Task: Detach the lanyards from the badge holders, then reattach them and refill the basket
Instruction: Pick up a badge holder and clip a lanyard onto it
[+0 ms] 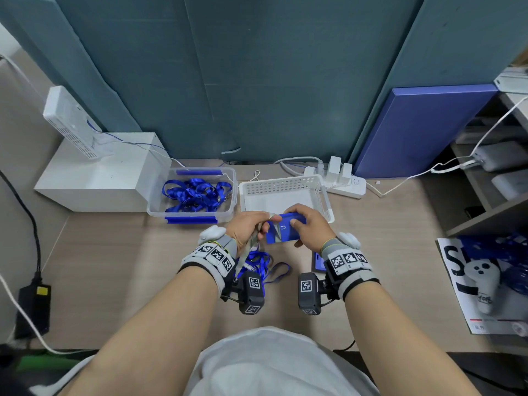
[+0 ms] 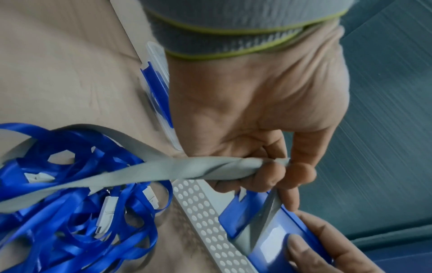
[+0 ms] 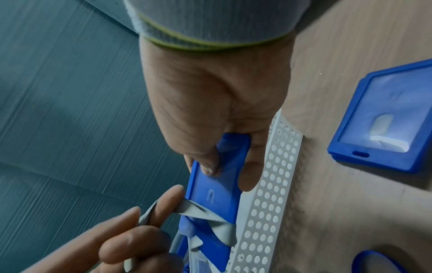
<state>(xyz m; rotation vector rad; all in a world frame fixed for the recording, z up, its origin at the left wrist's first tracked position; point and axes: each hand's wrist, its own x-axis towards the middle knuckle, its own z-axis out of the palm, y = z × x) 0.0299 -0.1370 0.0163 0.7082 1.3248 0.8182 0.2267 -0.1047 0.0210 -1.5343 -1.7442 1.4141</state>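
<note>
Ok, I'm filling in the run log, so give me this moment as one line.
left hand: grips flat grey fabric lanyard | right hand: holds blue plastic badge holder | white perforated plastic basket: nothing visible inside

desk point(image 1: 114, 267) | white basket point(image 1: 285, 187), clear bin point(image 1: 228, 212) (blue lanyards inside), power strip point(image 1: 348, 187)

On the desk point(image 1: 114, 281): basket point(image 1: 285, 187) at centre back, tub point(image 1: 233, 192) just left of it, lanyards point(image 1: 197, 194) inside the tub. Left of the tub, a box point(image 1: 94, 181) with a router point(image 1: 71, 121) on top. Behind the basket to the right, a power strip point(image 1: 347, 185). In front of the basket, both hands point(image 1: 248, 227) point(image 1: 310, 225) with a badge holder point(image 1: 281, 231) between them, a strap point(image 2: 163, 170) in the left. Below the left wrist, a lanyard pile point(image 1: 258, 262). Near the right wrist, another holder point(image 3: 385, 116) flat on the desk.
</note>
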